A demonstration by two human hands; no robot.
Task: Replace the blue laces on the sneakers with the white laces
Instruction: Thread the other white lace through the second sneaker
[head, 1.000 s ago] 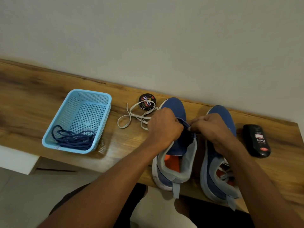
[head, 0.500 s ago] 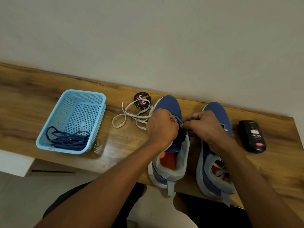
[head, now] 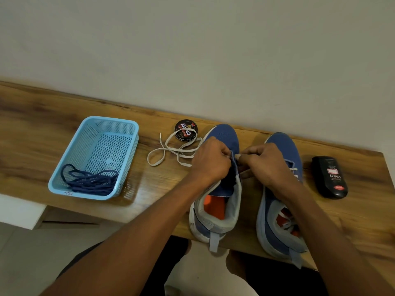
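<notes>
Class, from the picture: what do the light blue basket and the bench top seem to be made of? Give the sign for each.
Light blue perforated basket: probably moulded plastic, going by its even colour and its regular grid of small holes. Brown bench top: wood or a wood-look laminate; it shows streaked grain with a soft sheen, and the picture cannot settle which.

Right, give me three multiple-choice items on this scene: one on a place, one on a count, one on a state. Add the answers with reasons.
1. Where do the blue laces lie?
A. In the light blue basket
B. On the round polish tin
C. Inside the right sneaker

2. How many sneakers stand on the bench?
A. One
B. Two
C. Three

3. What is the right hand doing?
A. Resting flat on the bench
B. Holding the black bottle
C. Pinching the white lace at the left sneaker

Answers:
1 A, the dark coil sits at the basket's near end.
2 B, left sneaker and right sneaker stand side by side.
3 C, a white lace tip shows at its fingertips.
</notes>
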